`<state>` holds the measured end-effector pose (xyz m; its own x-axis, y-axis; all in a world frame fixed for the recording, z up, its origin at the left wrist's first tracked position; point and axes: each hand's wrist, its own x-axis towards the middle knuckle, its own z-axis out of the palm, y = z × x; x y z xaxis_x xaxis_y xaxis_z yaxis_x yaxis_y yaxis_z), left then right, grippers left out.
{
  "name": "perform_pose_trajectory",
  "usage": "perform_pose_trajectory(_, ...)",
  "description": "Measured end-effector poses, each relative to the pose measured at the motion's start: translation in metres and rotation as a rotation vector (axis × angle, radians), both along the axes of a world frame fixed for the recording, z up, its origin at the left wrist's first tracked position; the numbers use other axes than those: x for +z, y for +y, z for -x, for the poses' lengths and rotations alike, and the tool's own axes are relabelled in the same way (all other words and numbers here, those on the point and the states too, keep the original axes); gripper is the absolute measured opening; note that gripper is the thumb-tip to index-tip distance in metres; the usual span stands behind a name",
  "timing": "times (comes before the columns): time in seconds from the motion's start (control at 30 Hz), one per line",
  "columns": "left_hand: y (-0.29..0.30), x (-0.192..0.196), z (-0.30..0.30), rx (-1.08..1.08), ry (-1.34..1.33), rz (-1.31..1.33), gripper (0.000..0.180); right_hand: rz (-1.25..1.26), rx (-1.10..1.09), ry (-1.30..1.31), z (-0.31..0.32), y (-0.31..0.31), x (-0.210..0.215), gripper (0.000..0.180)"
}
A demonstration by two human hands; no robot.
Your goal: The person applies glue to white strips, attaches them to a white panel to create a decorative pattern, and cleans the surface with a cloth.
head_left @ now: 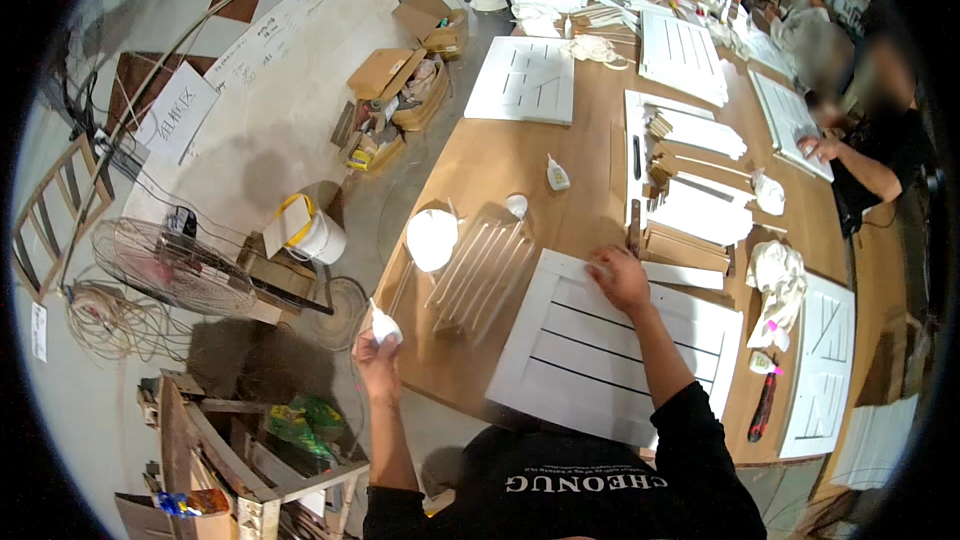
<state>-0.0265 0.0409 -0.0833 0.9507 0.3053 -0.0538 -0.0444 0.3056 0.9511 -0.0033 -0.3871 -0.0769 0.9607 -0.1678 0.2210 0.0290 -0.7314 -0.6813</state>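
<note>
Head view shows the right hand (620,278) lying flat, fingers spread, on the far left corner of a white slatted panel (600,350) that rests on the desk (500,160) directly in front of the person. The panel's slats run across the body from left to right, tilting a little downward toward the right. The left hand (378,340) is off the desk's near left edge, held out over the floor, fingers closed around a small white glue bottle (384,324) with its nozzle pointing up. From that bottle the panel lies to the right and slightly forward, so the right hand is the nearer one, already touching it. A clear ribbed tray (480,275) sits between the two hands.
</note>
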Motion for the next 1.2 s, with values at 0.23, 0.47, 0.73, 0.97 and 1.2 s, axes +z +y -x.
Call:
perform_pose_trajectory(0.23, -0.006, -0.067, -0.003, 0.332, -0.074, -0.5, 0.021, -0.375, -0.265, -0.295, 0.095, -0.07, 0.01, 0.02)
perform_pose_trajectory(0.47, -0.02, -0.078, -0.004, 0.306, 0.051, -1.014, 0.037, -0.406, -0.765, -0.258, 0.254, -0.124, -0.025, 0.026)
perform_pose_trajectory(0.73, -0.019, -0.064, -0.015, 0.317, -0.034, -1.057, 0.047, -0.47, -0.649, -0.277, 0.26, -0.11, -0.062, 0.052)
perform_pose_trajectory(0.97, -0.015, -0.08, 0.011, 0.496, 0.042, -0.921, 0.049, -0.598, -0.488, -0.15, 0.3, -0.107, -0.049, 0.059)
perform_pose_trajectory(1.2, -0.03, -0.08, 0.036, 0.549, 0.173, -1.101, 0.044, -0.369, -0.507, -0.007, 0.312, -0.108, -0.015, 0.059)
